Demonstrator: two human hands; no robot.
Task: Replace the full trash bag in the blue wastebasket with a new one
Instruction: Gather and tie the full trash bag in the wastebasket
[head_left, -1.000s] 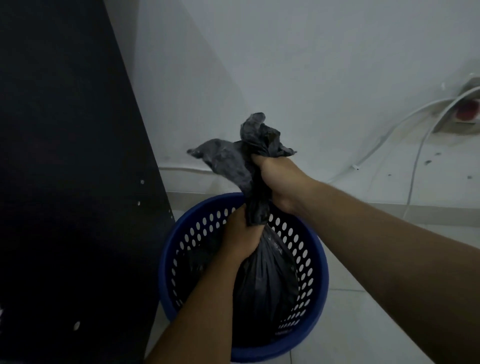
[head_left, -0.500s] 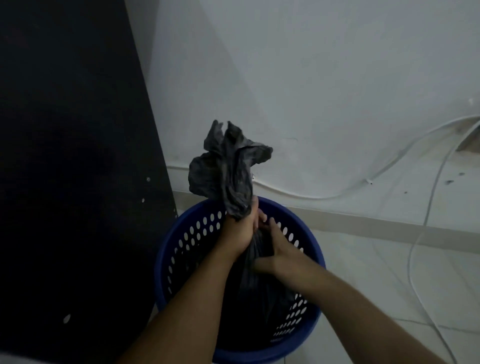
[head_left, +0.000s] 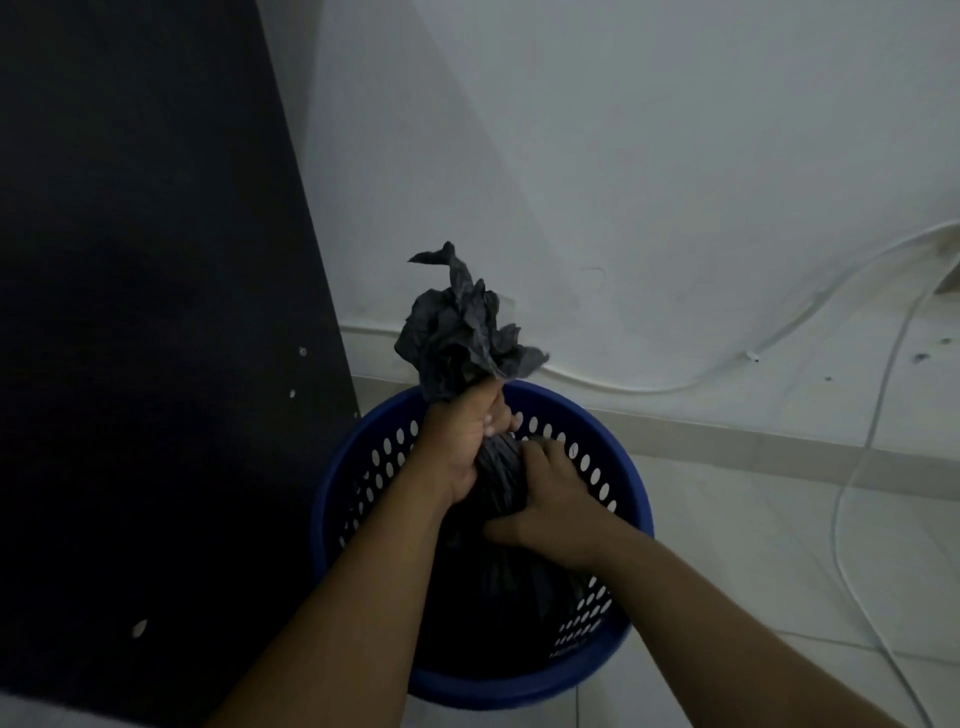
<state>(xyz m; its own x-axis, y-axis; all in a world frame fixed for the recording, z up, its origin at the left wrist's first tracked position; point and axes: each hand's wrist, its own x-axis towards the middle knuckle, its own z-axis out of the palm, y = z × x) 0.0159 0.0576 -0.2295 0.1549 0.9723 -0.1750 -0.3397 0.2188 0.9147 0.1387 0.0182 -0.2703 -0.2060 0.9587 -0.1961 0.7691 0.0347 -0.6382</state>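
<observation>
my left hand (head_left: 467, 441) has its fingers clamped round the neck of the crumpled black plastic trash bag (head_left: 457, 343), whose body sits inside the round blue perforated plastic wastebasket (head_left: 631, 483). my right hand (head_left: 550, 506) grips the bag just below. i'd lift straight up, clearing the rim: a tall dark panel (head_left: 156, 312) crowds the wastebasket's left, and open pale tiled floor (head_left: 753, 571) lies to its right.

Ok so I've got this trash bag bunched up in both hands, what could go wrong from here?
1. The black plastic trash bag shows no knot; only your left hand grips its neck, so a slip could open it.
2. Your right hand grips the bag too, so nothing holds the round blue perforated plastic wastebasket; it may lift along.
3. A thin white cable lies on the floor beside it, possibly a snag.
</observation>
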